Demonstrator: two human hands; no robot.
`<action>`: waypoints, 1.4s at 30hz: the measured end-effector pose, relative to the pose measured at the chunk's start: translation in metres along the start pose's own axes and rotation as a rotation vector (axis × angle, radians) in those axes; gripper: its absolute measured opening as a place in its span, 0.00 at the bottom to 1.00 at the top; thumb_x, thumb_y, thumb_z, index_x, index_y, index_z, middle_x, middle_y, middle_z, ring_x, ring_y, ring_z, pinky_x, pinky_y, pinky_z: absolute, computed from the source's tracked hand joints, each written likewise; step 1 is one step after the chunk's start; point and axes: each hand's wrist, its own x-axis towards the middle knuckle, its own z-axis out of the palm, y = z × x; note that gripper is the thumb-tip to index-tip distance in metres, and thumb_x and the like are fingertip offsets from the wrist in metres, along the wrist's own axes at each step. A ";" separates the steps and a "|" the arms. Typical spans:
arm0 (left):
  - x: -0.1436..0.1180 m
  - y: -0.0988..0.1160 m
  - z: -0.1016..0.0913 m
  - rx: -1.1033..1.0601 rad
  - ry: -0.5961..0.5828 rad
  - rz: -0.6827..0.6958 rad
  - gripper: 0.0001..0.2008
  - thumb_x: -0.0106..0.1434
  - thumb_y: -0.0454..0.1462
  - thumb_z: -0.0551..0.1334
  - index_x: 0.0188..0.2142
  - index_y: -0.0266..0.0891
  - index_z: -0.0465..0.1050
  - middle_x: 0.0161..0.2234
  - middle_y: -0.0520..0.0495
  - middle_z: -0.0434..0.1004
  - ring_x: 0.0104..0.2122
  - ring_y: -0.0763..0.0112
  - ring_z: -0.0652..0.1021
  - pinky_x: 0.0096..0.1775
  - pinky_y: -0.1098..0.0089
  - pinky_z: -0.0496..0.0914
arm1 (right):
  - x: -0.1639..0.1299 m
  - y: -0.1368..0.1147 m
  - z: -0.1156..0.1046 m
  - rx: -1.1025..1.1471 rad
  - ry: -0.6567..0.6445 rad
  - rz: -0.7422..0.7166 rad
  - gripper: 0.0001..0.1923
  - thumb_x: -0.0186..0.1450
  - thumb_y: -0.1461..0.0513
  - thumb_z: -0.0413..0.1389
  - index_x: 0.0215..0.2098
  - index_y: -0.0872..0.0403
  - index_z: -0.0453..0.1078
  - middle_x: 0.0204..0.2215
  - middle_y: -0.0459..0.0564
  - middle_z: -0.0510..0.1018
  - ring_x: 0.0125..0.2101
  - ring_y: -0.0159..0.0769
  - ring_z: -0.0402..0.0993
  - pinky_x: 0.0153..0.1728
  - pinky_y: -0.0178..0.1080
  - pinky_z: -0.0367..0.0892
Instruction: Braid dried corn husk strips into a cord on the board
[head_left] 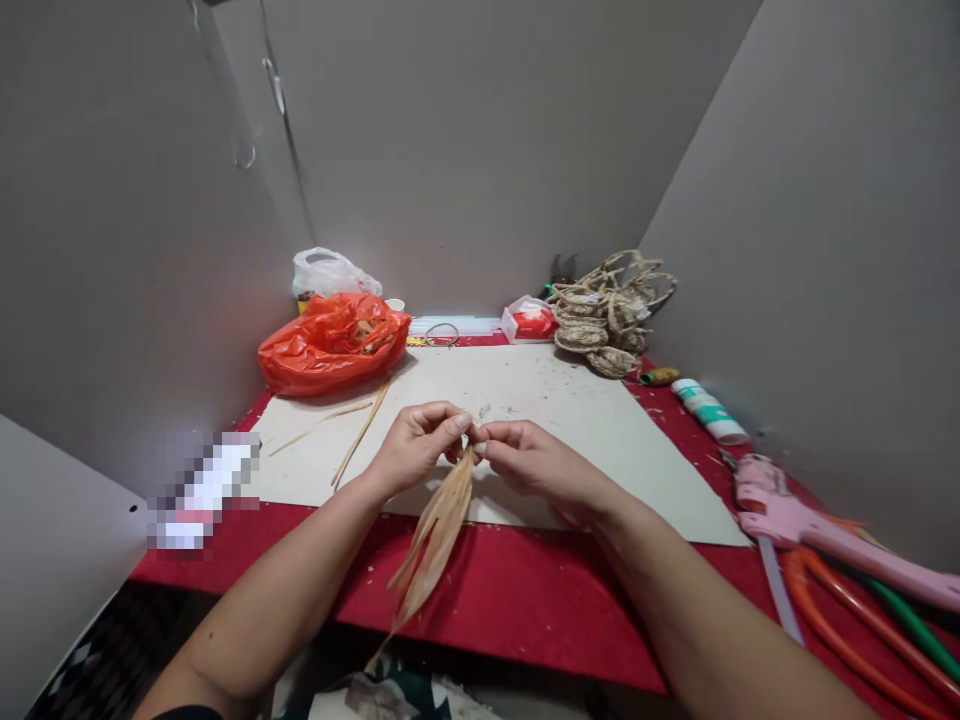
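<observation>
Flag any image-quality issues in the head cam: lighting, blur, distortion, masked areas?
Head view: even, soft lighting, no harsh glare; wide-angle distortion bends the grey partition walls outward and stretches the forearms. Left hand and right hand are sharp, pinching the tan dried leaf strips. A pixelated mosaic patch masks something at the left of the red table.

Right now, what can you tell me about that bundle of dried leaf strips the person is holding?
The bundle of dried leaf strips is pale tan and looks like thin, papery husk or palm leaf. Several long, narrow blades are gathered at the top and fan out downward, hanging past the front edge of the red table. The left hand and right hand both pinch its upper end between fingertips, above the cream board. The lower tips dangle free, touching nothing visible.
</observation>
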 end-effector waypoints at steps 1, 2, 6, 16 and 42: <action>0.000 -0.001 0.000 0.015 0.009 0.010 0.18 0.59 0.48 0.61 0.29 0.33 0.74 0.23 0.48 0.73 0.21 0.78 0.69 0.27 0.75 0.65 | 0.000 0.000 0.001 0.002 0.009 -0.008 0.15 0.58 0.52 0.55 0.27 0.55 0.65 0.12 0.34 0.49 0.13 0.21 0.39 0.14 0.29 0.39; 0.001 -0.001 0.000 0.023 0.019 0.017 0.18 0.59 0.48 0.60 0.29 0.33 0.74 0.22 0.48 0.73 0.21 0.78 0.69 0.27 0.75 0.65 | 0.000 0.000 0.001 0.004 0.017 -0.016 0.15 0.58 0.51 0.55 0.27 0.55 0.65 0.12 0.34 0.49 0.13 0.21 0.39 0.14 0.29 0.39; 0.001 -0.004 -0.001 0.012 0.065 0.005 0.18 0.59 0.49 0.60 0.28 0.33 0.73 0.22 0.50 0.73 0.21 0.78 0.70 0.27 0.74 0.66 | 0.000 0.001 0.000 0.001 0.021 -0.031 0.16 0.57 0.50 0.56 0.29 0.56 0.66 0.12 0.34 0.51 0.13 0.22 0.41 0.14 0.29 0.40; 0.000 0.006 0.004 0.097 0.017 0.004 0.17 0.59 0.47 0.61 0.24 0.34 0.71 0.22 0.50 0.73 0.22 0.78 0.69 0.29 0.75 0.64 | -0.004 -0.004 -0.012 -0.178 -0.006 -0.080 0.15 0.60 0.52 0.53 0.29 0.57 0.67 0.16 0.38 0.59 0.15 0.22 0.49 0.16 0.30 0.47; -0.005 -0.004 0.009 0.387 0.099 0.083 0.07 0.56 0.37 0.62 0.25 0.36 0.73 0.22 0.52 0.73 0.23 0.77 0.69 0.28 0.75 0.63 | -0.011 -0.003 0.001 -0.411 0.573 -0.586 0.10 0.63 0.57 0.53 0.28 0.54 0.68 0.22 0.47 0.72 0.22 0.31 0.65 0.25 0.34 0.62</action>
